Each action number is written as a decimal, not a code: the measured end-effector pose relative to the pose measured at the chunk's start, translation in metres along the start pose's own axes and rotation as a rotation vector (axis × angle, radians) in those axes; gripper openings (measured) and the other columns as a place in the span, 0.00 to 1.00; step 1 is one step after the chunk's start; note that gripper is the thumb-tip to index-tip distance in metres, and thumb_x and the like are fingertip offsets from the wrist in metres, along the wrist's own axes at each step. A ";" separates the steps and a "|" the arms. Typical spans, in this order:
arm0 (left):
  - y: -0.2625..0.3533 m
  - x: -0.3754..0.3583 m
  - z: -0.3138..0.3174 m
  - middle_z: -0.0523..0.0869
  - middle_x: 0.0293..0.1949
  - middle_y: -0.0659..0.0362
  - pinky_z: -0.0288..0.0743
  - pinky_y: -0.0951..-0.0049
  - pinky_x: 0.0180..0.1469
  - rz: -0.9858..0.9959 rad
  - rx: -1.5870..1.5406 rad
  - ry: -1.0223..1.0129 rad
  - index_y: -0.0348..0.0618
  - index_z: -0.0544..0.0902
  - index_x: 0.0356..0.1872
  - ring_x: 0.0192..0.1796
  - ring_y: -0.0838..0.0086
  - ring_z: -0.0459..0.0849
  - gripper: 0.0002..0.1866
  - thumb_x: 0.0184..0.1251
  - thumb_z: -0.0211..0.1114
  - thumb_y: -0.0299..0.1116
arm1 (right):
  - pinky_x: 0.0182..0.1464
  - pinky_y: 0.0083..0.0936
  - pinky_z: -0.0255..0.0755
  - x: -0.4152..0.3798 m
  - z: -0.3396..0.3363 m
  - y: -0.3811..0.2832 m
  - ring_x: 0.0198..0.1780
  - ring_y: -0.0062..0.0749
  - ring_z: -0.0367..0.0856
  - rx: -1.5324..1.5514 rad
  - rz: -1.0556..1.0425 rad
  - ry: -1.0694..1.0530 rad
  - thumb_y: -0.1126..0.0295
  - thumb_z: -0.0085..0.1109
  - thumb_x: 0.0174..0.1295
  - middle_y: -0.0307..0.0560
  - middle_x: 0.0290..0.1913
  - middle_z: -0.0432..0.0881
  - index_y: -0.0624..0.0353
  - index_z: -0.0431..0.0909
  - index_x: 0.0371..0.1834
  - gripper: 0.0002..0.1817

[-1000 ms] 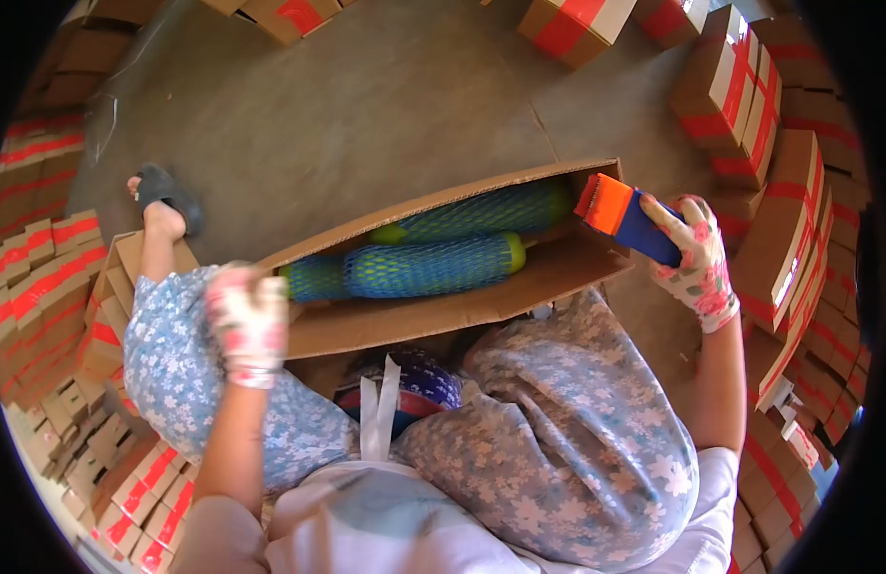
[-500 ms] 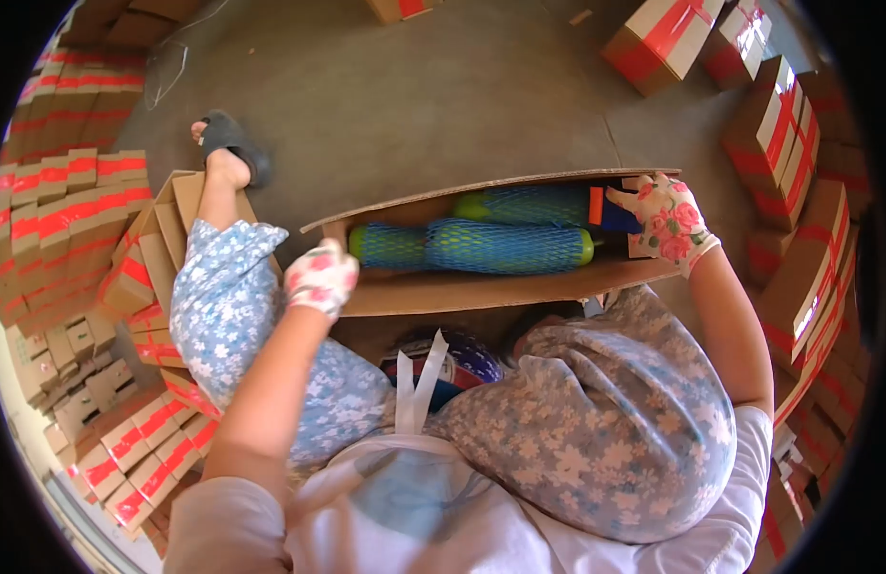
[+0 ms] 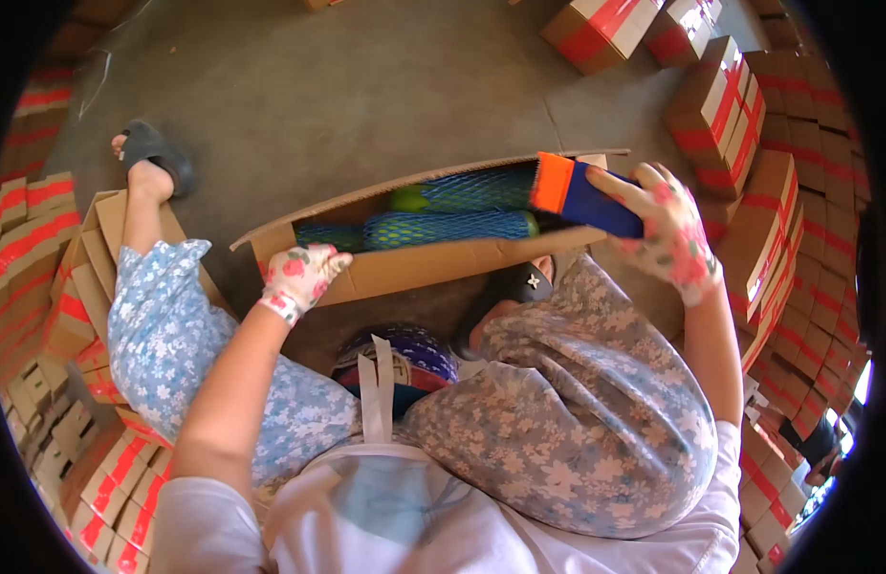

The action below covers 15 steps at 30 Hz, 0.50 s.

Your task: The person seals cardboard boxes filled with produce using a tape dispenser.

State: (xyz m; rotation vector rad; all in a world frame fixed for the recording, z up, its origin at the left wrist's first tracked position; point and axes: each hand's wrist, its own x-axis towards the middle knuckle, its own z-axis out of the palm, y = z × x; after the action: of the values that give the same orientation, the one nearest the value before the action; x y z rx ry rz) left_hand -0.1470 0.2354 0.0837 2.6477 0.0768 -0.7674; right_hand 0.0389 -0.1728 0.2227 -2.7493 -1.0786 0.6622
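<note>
Blue tape dispenser (image 3: 596,201) with an orange front end, gripped in the gloved right hand (image 3: 667,234), fingers wrapped around its blue body. Long axis running roughly left to right, orange end pointing left, over the right end of the long cardboard box (image 3: 433,268). Box lying open on the concrete floor (image 3: 366,105), long axis left to right, far end tilted slightly up at the right. Inside, two green pieces in blue net sleeves (image 3: 443,225), lying lengthwise side by side. Gloved left hand (image 3: 299,277) at the box's near left edge, fingers curled over the cardboard flap. Stacks of red-taped cartons (image 3: 739,105) along the floor's edges.
</note>
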 end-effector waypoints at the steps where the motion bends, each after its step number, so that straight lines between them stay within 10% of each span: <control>1: -0.005 0.009 0.014 0.84 0.30 0.50 0.75 0.55 0.37 0.010 0.038 0.044 0.47 0.82 0.29 0.36 0.51 0.83 0.26 0.72 0.52 0.59 | 0.55 0.34 0.74 -0.011 -0.006 -0.012 0.49 0.45 0.79 0.108 0.049 0.026 0.67 0.72 0.44 0.52 0.49 0.80 0.48 0.72 0.69 0.42; 5: 0.005 0.006 0.016 0.86 0.34 0.53 0.76 0.55 0.40 -0.075 0.025 -0.059 0.48 0.83 0.33 0.39 0.53 0.84 0.22 0.68 0.56 0.57 | 0.58 0.25 0.70 -0.009 0.067 -0.037 0.53 0.24 0.77 1.451 0.052 -0.203 0.64 0.71 0.52 0.46 0.57 0.81 0.65 0.68 0.70 0.40; 7: 0.019 -0.006 -0.005 0.84 0.42 0.54 0.75 0.56 0.44 0.081 0.076 0.285 0.48 0.83 0.36 0.44 0.55 0.82 0.13 0.59 0.69 0.45 | 0.49 0.21 0.74 0.010 0.093 -0.041 0.43 0.20 0.79 1.469 0.309 -0.376 0.64 0.69 0.54 0.42 0.47 0.83 0.65 0.69 0.70 0.39; 11: 0.086 0.012 -0.079 0.78 0.61 0.51 0.67 0.54 0.68 0.302 0.226 0.655 0.52 0.78 0.61 0.64 0.48 0.73 0.30 0.54 0.72 0.36 | 0.29 0.14 0.70 0.034 0.148 -0.009 0.24 0.14 0.73 1.661 0.294 -0.278 0.60 0.64 0.59 0.35 0.26 0.78 0.65 0.77 0.60 0.28; 15: 0.084 0.055 -0.050 0.69 0.71 0.55 0.61 0.62 0.73 -0.054 0.158 -0.128 0.50 0.68 0.71 0.71 0.62 0.67 0.31 0.65 0.60 0.35 | 0.29 0.17 0.73 0.035 0.138 -0.014 0.25 0.18 0.76 1.758 0.419 -0.334 0.60 0.66 0.57 0.39 0.30 0.80 0.67 0.74 0.64 0.32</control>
State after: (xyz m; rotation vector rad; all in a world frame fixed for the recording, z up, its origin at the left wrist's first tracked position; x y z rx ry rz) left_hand -0.0617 0.1739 0.1227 2.7458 0.0562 -0.9967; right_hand -0.0072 -0.1464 0.0903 -1.2337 0.2426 1.2450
